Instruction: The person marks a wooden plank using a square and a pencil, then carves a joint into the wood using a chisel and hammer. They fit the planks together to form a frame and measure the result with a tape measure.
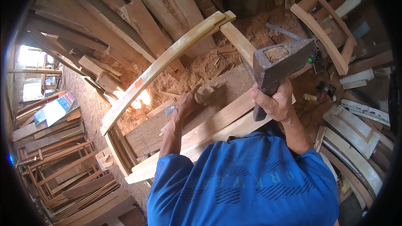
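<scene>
My right hand is wrapped round the dark handle of a short axe, raised close to me. Its heavy wedge-shaped metal head is uppermost, with the wood of the handle showing in the eye. Farther off, my left hand grips the near end of a small notched wooden block, with its fingers partly hidden. The block lies over a wide board inside a large pale wooden frame. That frame has a long curved rail on its far left side and joined pieces at its corners.
Planks lean in rows beyond the frame, with wood shavings over the ground. A smaller curved frame stands at far right. Curved boards are stacked at right, and wooden frames pile up at left.
</scene>
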Action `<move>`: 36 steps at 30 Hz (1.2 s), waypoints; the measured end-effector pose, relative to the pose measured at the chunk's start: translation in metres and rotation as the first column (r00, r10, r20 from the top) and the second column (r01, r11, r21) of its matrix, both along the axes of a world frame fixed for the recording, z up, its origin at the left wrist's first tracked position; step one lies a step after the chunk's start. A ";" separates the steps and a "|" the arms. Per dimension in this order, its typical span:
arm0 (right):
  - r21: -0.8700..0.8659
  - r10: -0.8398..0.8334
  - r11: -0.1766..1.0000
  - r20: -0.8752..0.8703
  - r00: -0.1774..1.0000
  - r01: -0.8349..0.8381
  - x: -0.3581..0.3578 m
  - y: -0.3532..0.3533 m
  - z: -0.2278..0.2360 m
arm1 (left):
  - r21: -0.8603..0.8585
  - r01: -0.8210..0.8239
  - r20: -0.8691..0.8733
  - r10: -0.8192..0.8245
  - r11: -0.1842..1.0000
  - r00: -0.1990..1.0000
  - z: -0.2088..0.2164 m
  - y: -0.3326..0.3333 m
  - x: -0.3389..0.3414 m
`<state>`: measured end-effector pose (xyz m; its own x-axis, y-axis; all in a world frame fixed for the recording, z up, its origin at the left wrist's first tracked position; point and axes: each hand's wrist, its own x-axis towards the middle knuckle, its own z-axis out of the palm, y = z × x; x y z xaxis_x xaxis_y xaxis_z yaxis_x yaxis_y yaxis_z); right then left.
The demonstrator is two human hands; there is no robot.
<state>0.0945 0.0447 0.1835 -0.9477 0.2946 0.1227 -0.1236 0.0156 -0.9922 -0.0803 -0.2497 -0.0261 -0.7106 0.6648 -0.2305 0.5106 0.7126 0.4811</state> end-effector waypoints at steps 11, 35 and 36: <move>0.127 -0.027 0.992 0.019 0.999 0.025 0.006 0.001 -0.006 | -0.129 0.010 0.277 0.027 0.992 0.961 -0.043 -0.004 -0.019; 0.301 -0.273 0.879 -0.317 0.908 0.370 0.013 0.000 0.032 | 0.721 -0.311 0.334 0.083 0.620 0.939 0.066 0.110 0.014; 0.302 -0.277 0.877 -0.318 0.907 0.374 0.015 0.000 0.031 | 0.722 -0.307 0.333 0.078 0.620 0.940 0.066 0.115 0.017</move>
<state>0.1094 0.0445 0.2149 -0.7250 0.4728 0.5008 -0.2999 0.4379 -0.8475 -0.0634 -0.1349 0.0395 -0.8372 0.5371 0.1029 0.1883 0.1064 0.9763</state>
